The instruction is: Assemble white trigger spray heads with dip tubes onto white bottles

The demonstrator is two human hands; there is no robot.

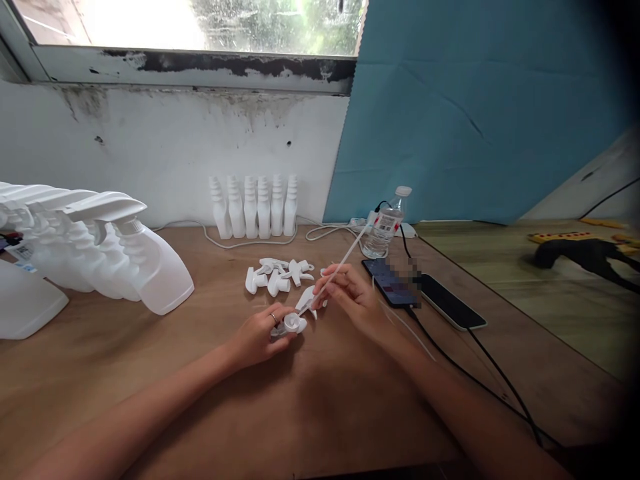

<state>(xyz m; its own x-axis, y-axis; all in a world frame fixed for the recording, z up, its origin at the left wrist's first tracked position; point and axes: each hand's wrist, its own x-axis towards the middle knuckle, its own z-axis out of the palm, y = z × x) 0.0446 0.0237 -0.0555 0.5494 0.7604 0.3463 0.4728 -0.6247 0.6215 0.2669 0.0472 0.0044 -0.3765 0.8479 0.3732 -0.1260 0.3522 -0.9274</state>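
Observation:
My left hand [267,335], a ring on one finger, is closed around a white trigger spray head [292,324], its round collar facing up. In my right hand [350,297] a thin, pale dip tube [347,255] is pinched between the fingers. The tube slants from upper right down to the spray head in my left hand; whether its lower end sits inside the collar, I cannot tell. Another white spray head [306,299] lies just behind, partly hidden by my right fingers. Beyond my hands is a loose pile of several more spray heads [278,283].
White spray bottles [159,270] stand close together at the left. Several slim white bottles [250,217] line the wall. Toward the right are a clear water bottle [381,233], two phones [395,283] with black cables [445,357], and a power strip [407,230] on the wooden table [320,413].

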